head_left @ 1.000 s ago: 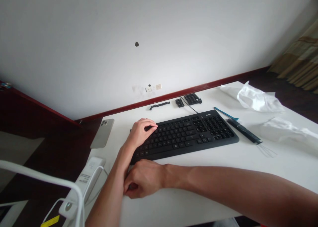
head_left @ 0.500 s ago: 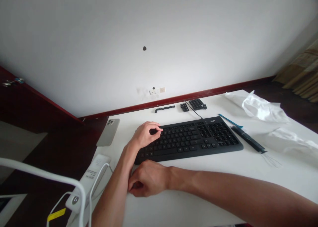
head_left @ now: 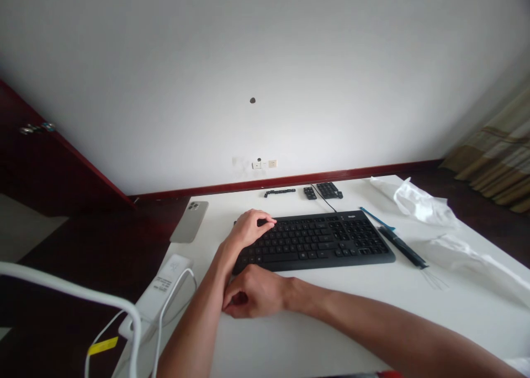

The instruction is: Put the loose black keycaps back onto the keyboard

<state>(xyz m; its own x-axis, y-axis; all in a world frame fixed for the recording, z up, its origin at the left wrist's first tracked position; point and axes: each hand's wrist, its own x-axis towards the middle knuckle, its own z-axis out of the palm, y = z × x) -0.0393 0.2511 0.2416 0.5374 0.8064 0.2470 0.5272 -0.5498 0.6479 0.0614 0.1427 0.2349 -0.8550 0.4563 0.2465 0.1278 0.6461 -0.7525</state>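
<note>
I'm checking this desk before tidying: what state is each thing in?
Keyboard: number-pad keycaps missing
Loose keycaps: laid in groups
Smartphone: face down
White plastic wrapping: crumpled
Power strip: on or off, unclear
Left hand: fingertips pinched
Right hand: curled
Curtain: hanging in folds

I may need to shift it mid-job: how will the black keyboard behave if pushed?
The keyboard probably moves as one stiff slab, given its straight frame. Tipping seems unlikely, since it lies low and broad on the table. The thin cable at its back edge may drag or tug.
</note>
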